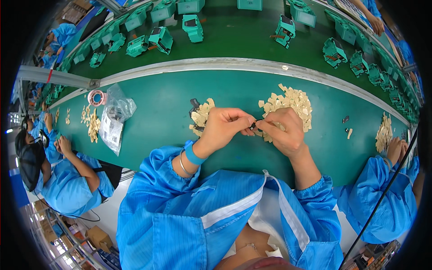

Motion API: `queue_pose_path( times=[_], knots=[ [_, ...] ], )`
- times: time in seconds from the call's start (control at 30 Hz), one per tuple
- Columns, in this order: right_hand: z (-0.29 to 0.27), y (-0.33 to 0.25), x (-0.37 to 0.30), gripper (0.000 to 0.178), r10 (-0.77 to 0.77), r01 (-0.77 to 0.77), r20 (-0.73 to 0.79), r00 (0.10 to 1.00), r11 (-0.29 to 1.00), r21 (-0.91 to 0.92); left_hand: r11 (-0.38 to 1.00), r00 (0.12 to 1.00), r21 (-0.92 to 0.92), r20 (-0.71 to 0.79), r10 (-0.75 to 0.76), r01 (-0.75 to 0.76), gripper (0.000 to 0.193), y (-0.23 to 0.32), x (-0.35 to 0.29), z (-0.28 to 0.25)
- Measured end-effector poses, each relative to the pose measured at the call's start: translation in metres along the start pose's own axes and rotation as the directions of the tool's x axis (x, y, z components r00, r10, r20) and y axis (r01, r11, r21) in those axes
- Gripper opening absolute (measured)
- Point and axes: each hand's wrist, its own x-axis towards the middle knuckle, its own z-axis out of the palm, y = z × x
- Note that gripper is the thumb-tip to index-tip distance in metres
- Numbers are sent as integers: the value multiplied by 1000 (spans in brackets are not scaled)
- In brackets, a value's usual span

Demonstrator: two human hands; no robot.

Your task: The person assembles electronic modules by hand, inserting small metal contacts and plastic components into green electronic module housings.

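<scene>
Both my hands meet over the green table (166, 121), pinching a small black part (253, 126) between their fingertips. My left hand (222, 128), with a blue band and a metal bangle at its wrist, closes on the part's left side. From the right, my right hand (284, 132) grips it between thumb and forefinger. Beyond my right hand spreads a large pile of cream-coloured flat pieces (292, 101). A smaller heap of the same pieces (202, 112) lies partly behind my left hand, with black parts (194, 104) beside it. The small part's exact kind is too small to tell.
A clear plastic bag (114, 119) and a tape roll (96, 97) lie at the left. Past the metal rail (216, 64), a green conveyor carries several teal housings (192, 28). Co-workers sit at left (74, 180) and right (382, 198), near other cream piles (384, 132).
</scene>
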Motion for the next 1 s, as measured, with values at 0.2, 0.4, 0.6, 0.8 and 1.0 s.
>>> queue_pose_path(
  times=[0.2,0.4,0.6,0.8,1.0],
  knots=[
    [-1,1,-2,22,-16,16,10,1000,1000,11,999,1000,36,-13,5,-4,12,0,2,0],
    [-4,3,-4,23,-22,22,13,1000,1000,23,990,1000,139,-24,16,-13,12,-2,2,0],
    [-13,-1,-8,23,69,-66,-51,996,997,45,998,992,63,-125,5,3,11,1,6,5],
    [-24,21,-23,29,339,-331,-331,881,940,81,797,944,558,-69,323,-231,10,-10,6,13],
    [-25,68,28,65,671,-648,-200,714,741,175,490,801,714,169,574,-501,8,-15,7,14]
  ],
)
